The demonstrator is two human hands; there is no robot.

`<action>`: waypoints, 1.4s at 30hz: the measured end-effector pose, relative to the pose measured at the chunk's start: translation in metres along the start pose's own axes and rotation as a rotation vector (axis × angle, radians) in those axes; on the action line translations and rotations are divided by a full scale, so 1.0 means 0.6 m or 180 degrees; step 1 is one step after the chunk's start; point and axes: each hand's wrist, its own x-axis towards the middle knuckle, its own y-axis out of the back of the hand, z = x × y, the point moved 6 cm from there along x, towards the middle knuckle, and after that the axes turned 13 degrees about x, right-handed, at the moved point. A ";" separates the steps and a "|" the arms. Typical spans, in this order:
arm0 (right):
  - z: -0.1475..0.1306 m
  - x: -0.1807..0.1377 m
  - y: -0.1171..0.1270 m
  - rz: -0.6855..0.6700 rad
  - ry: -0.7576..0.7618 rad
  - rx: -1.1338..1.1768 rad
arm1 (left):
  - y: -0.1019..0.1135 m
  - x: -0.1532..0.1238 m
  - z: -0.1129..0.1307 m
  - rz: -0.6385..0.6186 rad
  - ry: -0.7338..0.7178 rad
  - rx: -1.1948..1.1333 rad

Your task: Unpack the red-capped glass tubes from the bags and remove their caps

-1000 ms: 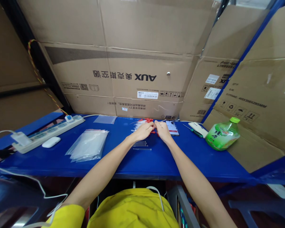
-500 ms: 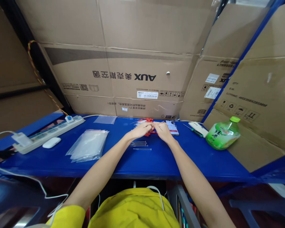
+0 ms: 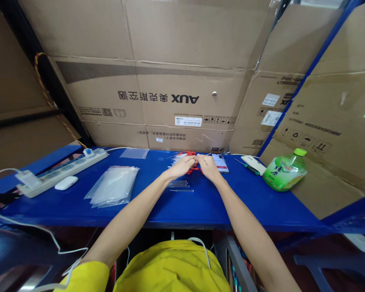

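Observation:
My left hand (image 3: 184,166) and my right hand (image 3: 208,167) meet over the middle of the table, fingers curled and fingertips close together. Both are closed; whatever they pinch is hidden by the fingers. Behind and beneath them lies a pile of thin, clear-shafted pieces with red ends (image 3: 187,153), partly covered by my hands. Just on the near side, several thin, clear and metallic rods (image 3: 179,184) lie side by side, with a single rod (image 3: 182,190) slightly nearer me. A phone (image 3: 220,163) with a lit screen rests beside my right hand.
Clear plastic bags (image 3: 114,186) are stacked on the blue table (image 3: 207,209), left of my hands. A power strip (image 3: 67,170) and a white case (image 3: 66,183) sit farther left. Rightward are a green-handled screwdriver (image 3: 251,168) and a green bottle (image 3: 284,172). Cardboard (image 3: 158,81) walls the back.
My hands stay together at the same place, with only a slight shift of the fingers. The pile, rods and other things on the table have not moved.

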 end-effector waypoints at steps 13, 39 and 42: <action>0.031 0.002 0.012 0.0610 -0.0603 0.0441 | 0.019 -0.014 0.037 0.0707 -0.0913 0.2339; 0.015 0.005 0.003 -0.0003 -0.0325 0.0225 | -0.002 0.005 0.006 0.0180 -0.0368 0.0629; 0.014 0.005 0.002 0.0070 -0.0334 0.0305 | -0.006 0.005 -0.002 0.0206 -0.0128 0.0444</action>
